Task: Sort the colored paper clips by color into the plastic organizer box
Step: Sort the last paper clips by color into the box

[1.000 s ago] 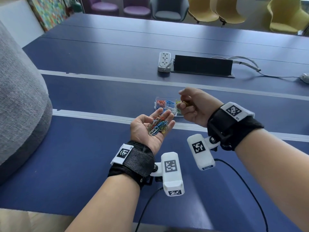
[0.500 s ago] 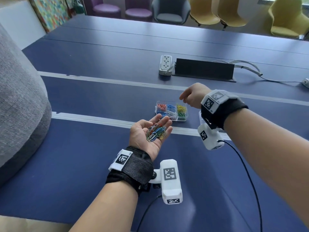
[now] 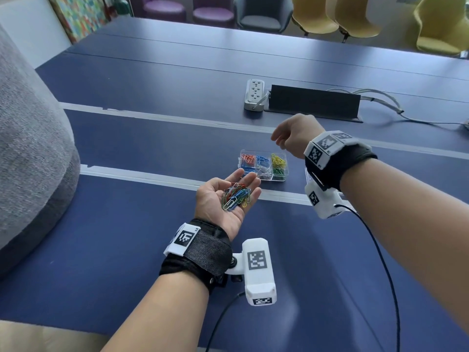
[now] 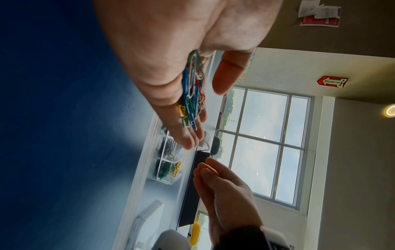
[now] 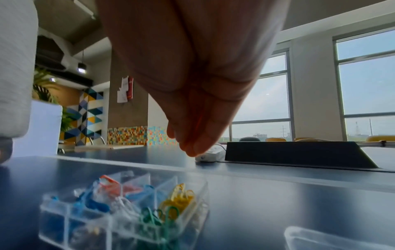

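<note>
My left hand (image 3: 215, 200) lies palm up above the blue table (image 3: 127, 237), fingers relaxed, with a loose pile of mixed coloured paper clips (image 3: 236, 196) resting in the palm; the pile (image 4: 191, 94) also shows in the left wrist view. Just beyond its fingertips stands the clear organizer box (image 3: 279, 179), with red, blue, yellow, white and green clips in separate compartments. My right hand (image 3: 286, 135) hovers above the box's far right corner. Its fingers (image 5: 192, 135) point down, held together and fairly straight, and I see no clip in them.
The box's clear lid (image 5: 333, 236) lies on the table to the right of the box. A white power strip (image 3: 254, 95) and a black cable housing (image 3: 314, 102) with cords sit further back. A grey upholstered block (image 3: 30, 161) stands at the left.
My right hand, which pinched a yellow clip beside the left palm, swung out over the box and turned palm down; the clip is no longer in its fingers. The left hand stayed put.
</note>
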The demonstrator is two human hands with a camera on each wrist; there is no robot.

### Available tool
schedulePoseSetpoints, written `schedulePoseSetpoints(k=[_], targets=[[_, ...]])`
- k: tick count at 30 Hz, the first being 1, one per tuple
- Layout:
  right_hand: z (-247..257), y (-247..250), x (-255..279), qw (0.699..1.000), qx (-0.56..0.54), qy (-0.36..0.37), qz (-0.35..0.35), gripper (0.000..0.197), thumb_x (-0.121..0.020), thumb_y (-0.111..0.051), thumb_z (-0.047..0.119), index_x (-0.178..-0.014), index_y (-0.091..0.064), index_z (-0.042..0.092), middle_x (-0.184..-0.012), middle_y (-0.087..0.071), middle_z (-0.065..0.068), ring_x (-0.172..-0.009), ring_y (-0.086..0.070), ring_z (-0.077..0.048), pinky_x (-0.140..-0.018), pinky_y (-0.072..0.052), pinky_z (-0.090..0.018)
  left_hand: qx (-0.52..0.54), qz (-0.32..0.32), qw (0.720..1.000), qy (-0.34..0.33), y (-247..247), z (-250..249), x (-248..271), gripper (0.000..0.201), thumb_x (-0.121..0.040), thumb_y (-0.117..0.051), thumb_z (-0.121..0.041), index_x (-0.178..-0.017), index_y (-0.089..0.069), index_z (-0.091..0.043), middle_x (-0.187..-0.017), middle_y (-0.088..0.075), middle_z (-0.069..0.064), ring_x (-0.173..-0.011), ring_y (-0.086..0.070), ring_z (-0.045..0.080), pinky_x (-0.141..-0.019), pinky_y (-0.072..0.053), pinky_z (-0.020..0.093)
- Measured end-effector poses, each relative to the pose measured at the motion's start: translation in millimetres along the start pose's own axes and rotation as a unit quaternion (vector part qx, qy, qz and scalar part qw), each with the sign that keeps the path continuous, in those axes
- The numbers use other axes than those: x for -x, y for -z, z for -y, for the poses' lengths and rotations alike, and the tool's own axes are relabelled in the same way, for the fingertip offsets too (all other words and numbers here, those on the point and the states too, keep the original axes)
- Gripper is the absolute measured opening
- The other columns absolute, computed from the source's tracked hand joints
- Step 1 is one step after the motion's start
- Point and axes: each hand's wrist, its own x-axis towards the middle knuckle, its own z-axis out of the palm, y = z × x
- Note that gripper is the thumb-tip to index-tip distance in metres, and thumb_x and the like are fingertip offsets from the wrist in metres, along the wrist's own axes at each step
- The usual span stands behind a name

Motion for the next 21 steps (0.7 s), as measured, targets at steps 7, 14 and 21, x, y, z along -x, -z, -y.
schedulePoseSetpoints(k=[7,14,21], targets=[[17.9,7.0,54.0,0.99,-0.014,0.132,0.052,0.018,-0.08,-0.068,0.011,-0.093,-0.075,0.022,-0.075,-0.068,0.007,-0.068,-0.06,-0.003,-0.074,-0.048,-0.016,0.017,0.01,1.0,-0.014,-5.9,5.4,5.6,0.056,-0.065,-0.027,0.006,-0.115,-0.052,0.002,-0.107,-0.061,0.024,-0.098,-0.061,0.037,-0.093,-0.048,0.046],[23.8,-8.9,85.3,0.959,0.069,0.222,0.16,0.024,-0.073,-0.076,0.026,-0.097,-0.073,0.027,-0.079,-0.063,0.007,-0.072,-0.056,-0.012,-0.071,-0.046,-0.024,0.024,0.016,0.999,-0.021,-6.9,10.6,9.4,0.066,-0.063,-0.024,0.005,-0.123,-0.05,0.007,-0.096,-0.066,0.026,-0.084,-0.062,0.041,-0.068,-0.057,0.052],[20.8,-7.5,83.8,0.965,0.081,0.219,0.124,0.013,-0.079,-0.069,0.018,-0.091,-0.074,0.02,-0.081,-0.06,0.007,-0.075,-0.051,-0.011,-0.073,-0.041,-0.022,0.011,0.026,1.0,-0.008,-9.7,15.7,15.0,0.068,-0.063,-0.031,0.001,-0.129,-0.047,0.008,-0.113,-0.057,0.027,-0.087,-0.058,0.037,-0.092,-0.048,0.047]])
